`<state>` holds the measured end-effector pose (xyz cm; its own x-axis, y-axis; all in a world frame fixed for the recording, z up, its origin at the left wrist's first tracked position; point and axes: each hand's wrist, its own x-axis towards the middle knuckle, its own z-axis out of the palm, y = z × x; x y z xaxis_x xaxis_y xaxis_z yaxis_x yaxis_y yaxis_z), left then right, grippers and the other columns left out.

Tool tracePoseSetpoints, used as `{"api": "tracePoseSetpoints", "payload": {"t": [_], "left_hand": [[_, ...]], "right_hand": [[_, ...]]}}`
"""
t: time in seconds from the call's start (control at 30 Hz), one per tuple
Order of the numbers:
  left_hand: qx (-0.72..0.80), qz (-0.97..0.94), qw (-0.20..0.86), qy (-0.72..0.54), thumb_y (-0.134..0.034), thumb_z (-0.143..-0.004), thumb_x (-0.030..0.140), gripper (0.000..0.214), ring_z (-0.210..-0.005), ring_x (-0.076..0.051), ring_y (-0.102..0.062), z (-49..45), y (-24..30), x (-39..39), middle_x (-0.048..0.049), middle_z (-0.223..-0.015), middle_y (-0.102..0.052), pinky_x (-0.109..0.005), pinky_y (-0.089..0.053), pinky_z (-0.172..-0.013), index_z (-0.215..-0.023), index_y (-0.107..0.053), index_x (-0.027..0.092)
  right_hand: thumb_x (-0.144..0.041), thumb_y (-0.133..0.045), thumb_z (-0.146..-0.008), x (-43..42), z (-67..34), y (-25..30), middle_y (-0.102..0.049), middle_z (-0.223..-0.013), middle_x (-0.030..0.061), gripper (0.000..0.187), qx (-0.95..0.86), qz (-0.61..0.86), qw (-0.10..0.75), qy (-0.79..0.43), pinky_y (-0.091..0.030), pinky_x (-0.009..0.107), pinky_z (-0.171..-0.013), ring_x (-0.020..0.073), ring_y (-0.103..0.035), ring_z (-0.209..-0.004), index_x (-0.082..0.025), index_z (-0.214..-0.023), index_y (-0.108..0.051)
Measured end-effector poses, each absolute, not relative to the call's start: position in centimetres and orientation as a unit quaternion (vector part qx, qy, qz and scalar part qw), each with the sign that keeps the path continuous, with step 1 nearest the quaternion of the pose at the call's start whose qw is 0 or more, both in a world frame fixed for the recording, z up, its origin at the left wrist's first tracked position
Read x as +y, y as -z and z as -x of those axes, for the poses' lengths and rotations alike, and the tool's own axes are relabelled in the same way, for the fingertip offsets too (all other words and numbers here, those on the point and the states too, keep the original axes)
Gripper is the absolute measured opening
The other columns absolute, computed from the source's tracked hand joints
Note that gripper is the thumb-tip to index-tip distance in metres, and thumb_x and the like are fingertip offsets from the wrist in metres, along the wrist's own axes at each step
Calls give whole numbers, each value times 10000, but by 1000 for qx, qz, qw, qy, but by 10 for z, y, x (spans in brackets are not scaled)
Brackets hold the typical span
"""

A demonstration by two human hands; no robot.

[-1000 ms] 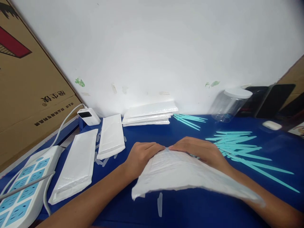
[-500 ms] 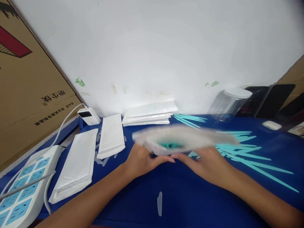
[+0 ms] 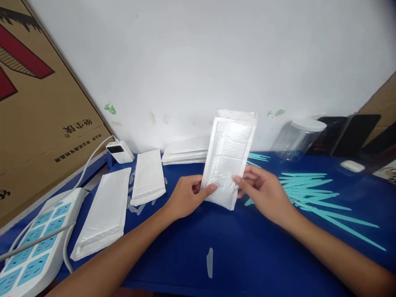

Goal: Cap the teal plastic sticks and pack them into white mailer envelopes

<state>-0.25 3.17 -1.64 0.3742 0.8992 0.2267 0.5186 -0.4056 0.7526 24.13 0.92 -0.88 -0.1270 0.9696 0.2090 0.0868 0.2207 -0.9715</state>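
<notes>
A white padded bubble envelope [image 3: 228, 156] stands upright above the blue table [image 3: 247, 251], its open flap at the top. My left hand [image 3: 185, 196] pinches its lower left edge with thumb and fingers. My right hand [image 3: 264, 192] grips its lower right edge. Loose teal sticks [image 3: 312, 196] lie scattered on the table just right of my right hand. What is inside the envelope does not show.
Two white envelopes [image 3: 148, 177] lie flat at left, a stack of envelopes [image 3: 185, 152] at the wall. A power strip [image 3: 34, 239] and charger [image 3: 120, 152] sit far left by a cardboard box [image 3: 37, 123]. A clear jar [image 3: 297, 138] and a white earbud case [image 3: 352, 166] stand right.
The envelope lay flat under both hands, was swung up and away, and now stands upright, held at its lower end by both hands.
</notes>
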Motion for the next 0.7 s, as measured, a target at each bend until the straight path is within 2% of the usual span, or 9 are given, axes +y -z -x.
{"api": "tracePoseSetpoints", "payload": {"t": [0.13,0.23,0.33,0.4,0.47,0.57,0.63,0.7], "left_hand": [[447,-808,229,-308,-656,-973,612,606,-576,-96,-304,16,10,42,66,-617,-298,-277,-228,-552,-660,-340,201],[446,-830,134,-305,-651,-985,599,608,-534,-90,-343,29,2,50,67,-573,-343,-277,-236,-544,-646,-345,198],[440,-849,22,-291,-610,-1026,570,539,-526,-105,-449,41,-3,55,45,-578,-489,-278,-278,-558,-668,-484,187],[433,-858,-59,-268,-570,-1060,536,444,-582,-140,-568,50,-4,58,9,-661,-638,-281,-327,-585,-792,-634,187],[428,-863,-128,-236,-538,-1083,496,372,-687,-185,-675,57,-6,58,-32,-789,-748,-287,-374,-615,-940,-711,200],[432,-871,-173,-159,-540,-1084,442,313,-776,-230,-739,63,-10,57,-66,-875,-793,-295,-416,-630,-986,-724,208],[443,-876,-167,-90,-579,-1057,364,218,-787,-249,-749,63,-13,55,-68,-888,-796,-303,-433,-626,-985,-711,207],[458,-875,-152,-36,-618,-1009,279,104,-815,-269,-759,61,-15,53,-67,-930,-802,-314,-453,-635,-1029,-691,207]], "right_hand": [[-505,-790,-920,13,-245,12,-814,-1040,80,335,-597,433,484,-471,-665,420,-863,238,-774,-896,-219,-1042,-666],[-516,-784,-922,14,-247,11,-807,-1100,100,379,-602,446,479,-458,-656,434,-899,262,-779,-983,-220,-1131,-672],[-544,-781,-913,15,-249,7,-779,-1224,122,487,-594,449,499,-444,-670,445,-854,267,-782,-976,-236,-1260,-634],[-555,-793,-893,17,-250,3,-768,-1254,131,536,-576,458,519,-435,-677,450,-825,270,-787,-944,-237,-1285,-614],[-536,-807,-880,19,-251,-1,-766,-1255,130,557,-537,473,542,-441,-683,453,-808,280,-795,-927,-238,-1299,-594],[-450,-761,-914,23,-255,-5,-765,-1261,113,446,-465,475,556,-499,-689,464,-823,304,-804,-968,-247,-1280,-607],[-430,-643,-979,25,-259,-6,-763,-1266,120,335,-435,462,538,-555,-690,483,-834,325,-799,-1017,-242,-1256,-648],[-437,-556,-1026,27,-262,-5,-768,-1255,140,322,-421,464,514,-586,-694,485,-832,336,-793,-1045,-223,-1225,-691]]}}
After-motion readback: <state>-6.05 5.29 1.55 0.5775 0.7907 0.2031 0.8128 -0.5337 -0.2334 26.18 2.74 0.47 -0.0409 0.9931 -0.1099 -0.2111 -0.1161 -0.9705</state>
